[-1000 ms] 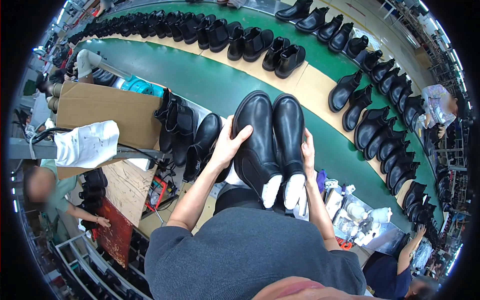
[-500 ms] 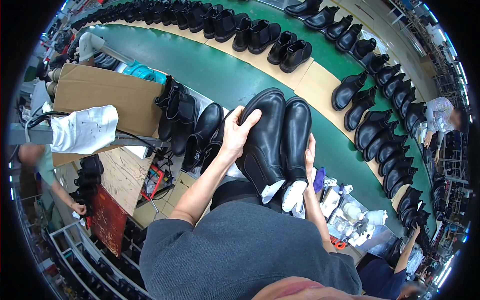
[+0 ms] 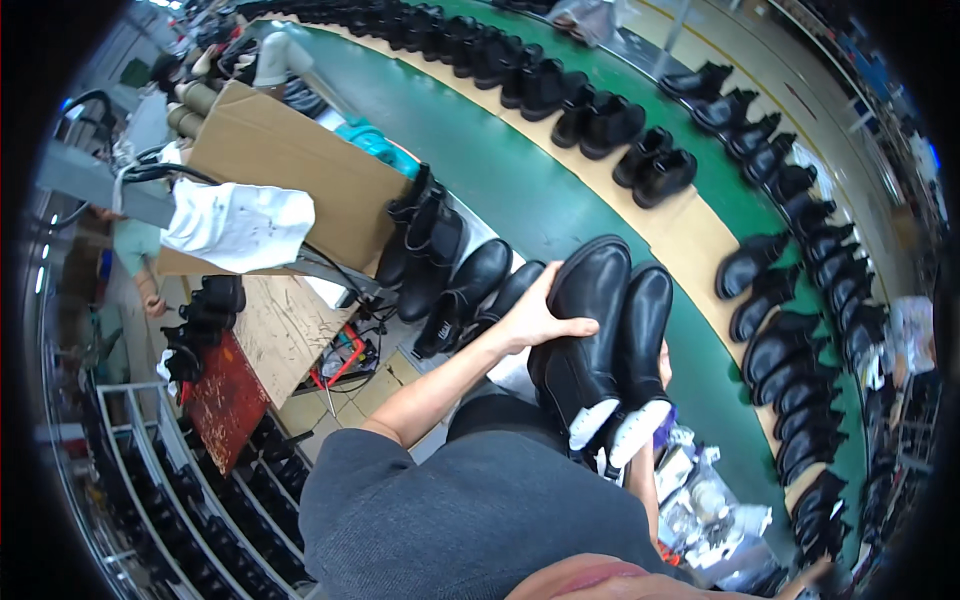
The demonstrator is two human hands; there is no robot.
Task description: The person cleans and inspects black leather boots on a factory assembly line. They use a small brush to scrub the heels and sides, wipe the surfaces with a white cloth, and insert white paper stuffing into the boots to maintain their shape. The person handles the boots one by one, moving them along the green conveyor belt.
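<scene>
A pair of black ankle boots is held up in front of the person's body, clear of the near edge of the bench (image 3: 560, 170). The left boot (image 3: 590, 310) and the right boot (image 3: 645, 325) are side by side, toes pointing away and openings toward the person, with white stuffing (image 3: 592, 422) showing at the ankles, perhaps there to keep the shafts in shape. The left hand (image 3: 540, 315) grips the left boot, thumb laid across its upper and the other fingers hidden beyond the edge; that leaves most of the smooth leather uncovered. The right hand (image 3: 665, 367) is curled against the outer side of the right boot, holding it, though most of that hand is out of sight. Holding one from each side seems to keep the two boots together and level.

Just left of the hands, more dark boots (image 3: 482, 272) sit beside a cardboard sheet (image 3: 300, 150), with a white cloth (image 3: 238, 225) draped in front of it. To the right, a cluster of clear plastic containers (image 3: 710, 510) lies within easy reach. Across the green bench, boots stand in long rows along a tan strip (image 3: 690, 225), which probably protects their soles. At far left, a co-worker's hand (image 3: 155, 305) hangs near other black footwear.
</scene>
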